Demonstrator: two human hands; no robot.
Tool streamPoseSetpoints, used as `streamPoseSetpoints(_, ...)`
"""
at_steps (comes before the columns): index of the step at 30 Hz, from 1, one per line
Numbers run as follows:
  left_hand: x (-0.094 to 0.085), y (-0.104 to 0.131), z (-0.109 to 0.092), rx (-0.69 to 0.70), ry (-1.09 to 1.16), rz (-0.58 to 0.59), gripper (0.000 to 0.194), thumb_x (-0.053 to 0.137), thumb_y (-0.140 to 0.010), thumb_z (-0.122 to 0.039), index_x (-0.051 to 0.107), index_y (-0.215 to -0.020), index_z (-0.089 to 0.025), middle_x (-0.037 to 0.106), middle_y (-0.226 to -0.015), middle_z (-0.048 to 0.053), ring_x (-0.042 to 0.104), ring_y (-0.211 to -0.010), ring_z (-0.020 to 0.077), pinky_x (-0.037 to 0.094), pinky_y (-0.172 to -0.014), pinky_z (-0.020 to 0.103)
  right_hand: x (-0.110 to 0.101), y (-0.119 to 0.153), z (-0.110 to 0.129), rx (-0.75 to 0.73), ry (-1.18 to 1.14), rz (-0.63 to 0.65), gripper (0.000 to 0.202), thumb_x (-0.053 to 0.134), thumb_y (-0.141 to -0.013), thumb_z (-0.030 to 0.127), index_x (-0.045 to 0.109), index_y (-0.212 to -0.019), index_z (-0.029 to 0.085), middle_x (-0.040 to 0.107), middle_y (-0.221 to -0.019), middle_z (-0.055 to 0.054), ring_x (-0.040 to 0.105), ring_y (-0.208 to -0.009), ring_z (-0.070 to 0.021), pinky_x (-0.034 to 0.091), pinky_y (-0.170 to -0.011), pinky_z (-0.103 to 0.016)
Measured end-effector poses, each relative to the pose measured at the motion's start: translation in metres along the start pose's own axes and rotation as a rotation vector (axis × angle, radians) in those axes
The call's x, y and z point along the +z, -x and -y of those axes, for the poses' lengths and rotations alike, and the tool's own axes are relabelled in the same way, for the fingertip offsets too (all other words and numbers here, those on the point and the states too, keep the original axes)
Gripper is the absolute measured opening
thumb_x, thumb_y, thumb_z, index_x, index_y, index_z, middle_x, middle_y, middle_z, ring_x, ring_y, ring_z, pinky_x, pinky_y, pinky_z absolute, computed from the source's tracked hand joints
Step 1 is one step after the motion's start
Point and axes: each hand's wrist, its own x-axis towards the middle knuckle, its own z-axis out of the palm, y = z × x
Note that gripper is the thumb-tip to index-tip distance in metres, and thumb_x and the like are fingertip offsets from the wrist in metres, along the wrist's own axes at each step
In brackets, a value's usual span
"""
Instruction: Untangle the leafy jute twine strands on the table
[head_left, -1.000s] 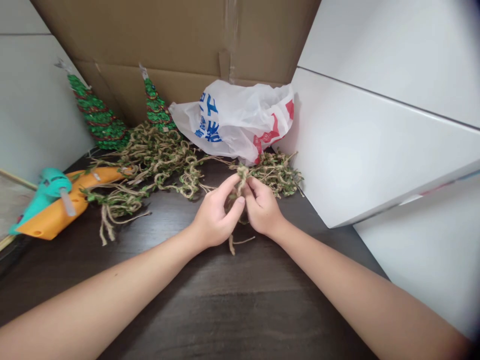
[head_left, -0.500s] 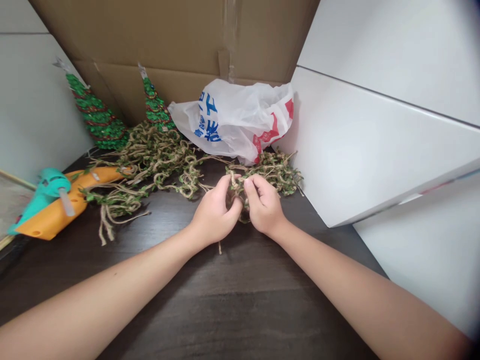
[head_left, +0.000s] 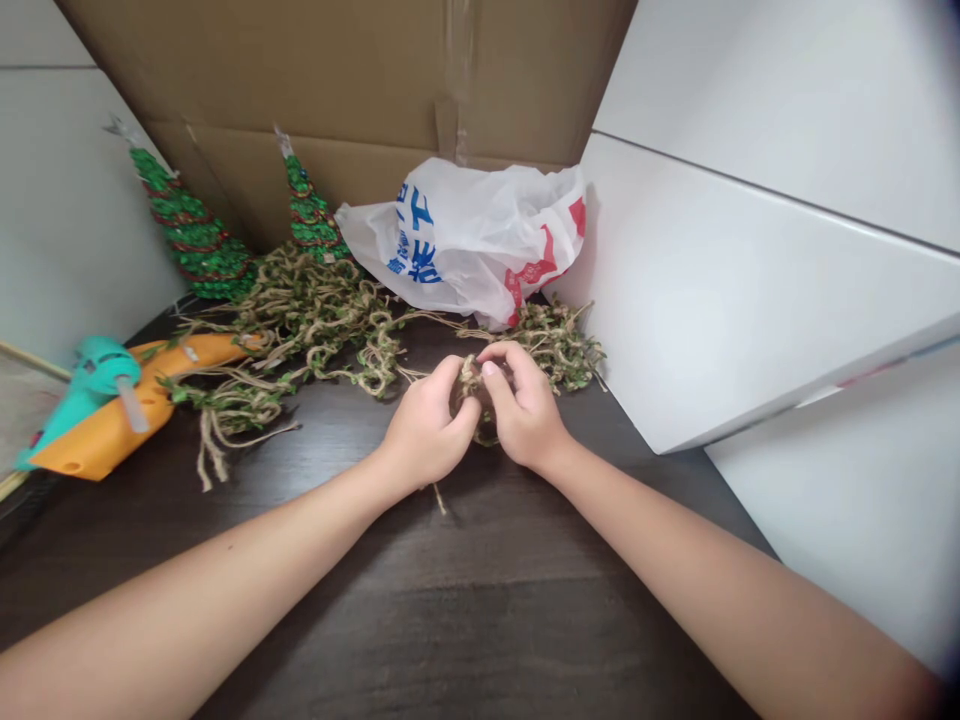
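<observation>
Between my hands is a piece of jute rope with small green leaves [head_left: 470,378], partly hidden by my fingers. My left hand [head_left: 429,425] is closed on it, thumb and forefinger pinching the rope. From the other side my right hand [head_left: 529,412] curls round the same leafy rope, its thumb and forefinger close together. A loose rope end [head_left: 439,498] hangs out below my left hand. Just beyond my right hand lies a small heap of similar leafy rope [head_left: 562,345], and a larger tangled pile [head_left: 315,310] spreads to the left.
A white plastic bag [head_left: 480,240] with blue and red print lies at the back. Two green tinsel trees [head_left: 199,235] stand at back left before a cardboard sheet [head_left: 337,70]. A teal and orange glue gun [head_left: 127,410] rests at left. A white panel [head_left: 735,290] borders the right.
My right forefinger has curled further over, and the rope between my hands has shifted slightly and shows less. The hanging rope end has swung a little to the right.
</observation>
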Motion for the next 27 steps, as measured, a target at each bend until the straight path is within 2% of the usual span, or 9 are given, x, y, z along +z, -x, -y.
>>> streamPoseSetpoints(10, 0.0009, 0.0004, 0.0024, 0.014, -0.012, -0.013, 0.007, 0.05, -0.088, -0.014, 0.053, -0.094, -0.018, 0.055, -0.074, -0.003, 0.048, -0.066, 0.0118, 0.037, -0.064, 0.026, 0.0005, 0.0005, 0.0012, 0.038, -0.083, 0.073, 0.017, 0.047, -0.099, 0.036, 0.056, -0.102, 0.022, 0.065, -0.094, -0.004, 0.064, -0.084, -0.0163, 0.052, -0.078, -0.032)
streamPoseSetpoints(17, 0.0007, 0.0002, 0.0015, 0.031, 0.018, -0.001, 0.009, 0.05, -0.087, -0.012, 0.054, -0.093, -0.017, 0.057, -0.076, -0.002, 0.052, -0.068, 0.012, 0.04, -0.067, 0.026, 0.0015, -0.0017, 0.0022, 0.056, 0.011, 0.107, 0.01, 0.051, -0.095, 0.027, 0.058, -0.096, 0.02, 0.067, -0.09, -0.003, 0.063, -0.08, -0.0165, 0.049, -0.077, -0.032)
streamPoseSetpoints(27, 0.0018, 0.0, 0.0022, 0.034, 0.016, 0.001, 0.014, 0.05, -0.084, -0.009, 0.054, -0.095, -0.017, 0.058, -0.078, -0.001, 0.052, -0.069, 0.0127, 0.041, -0.067, 0.027, 0.0002, -0.0007, 0.0016, 0.061, 0.022, 0.157, 0.012, 0.05, -0.094, 0.025, 0.06, -0.094, 0.02, 0.068, -0.088, -0.003, 0.063, -0.079, -0.017, 0.048, -0.075, -0.031)
